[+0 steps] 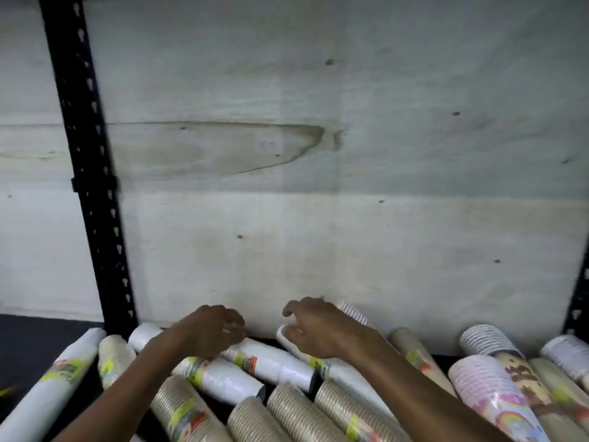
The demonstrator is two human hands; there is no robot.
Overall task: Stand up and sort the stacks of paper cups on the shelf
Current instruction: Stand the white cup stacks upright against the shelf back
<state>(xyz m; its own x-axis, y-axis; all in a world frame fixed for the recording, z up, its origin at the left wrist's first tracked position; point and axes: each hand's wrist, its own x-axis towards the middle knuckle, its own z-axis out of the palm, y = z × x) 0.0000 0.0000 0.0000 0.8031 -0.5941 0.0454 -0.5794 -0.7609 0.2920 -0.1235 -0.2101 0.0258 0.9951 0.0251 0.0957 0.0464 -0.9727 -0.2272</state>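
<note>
Sleeved stacks of paper cups are seen lying on their sides along the shelf, in front of a pale plywood back panel (318, 154). Just before the foot of that panel, the left hand (212, 331) is held over a white cup stack (271, 366), fingers loosely curled and spread; whether anything is gripped cannot be told. To the right of it, equally close to the panel, the right hand (314, 333) is laid over the rim end of another white stack (288, 341), fingers curved around it, though a firm hold cannot be confirmed. Brown ribbed stacks (287, 409) lie nearer the camera, farthest from the panel. A pink patterned stack (490, 397) lies toward the panel's right end. A black perforated upright (92, 186) crosses the panel's left side
</note>
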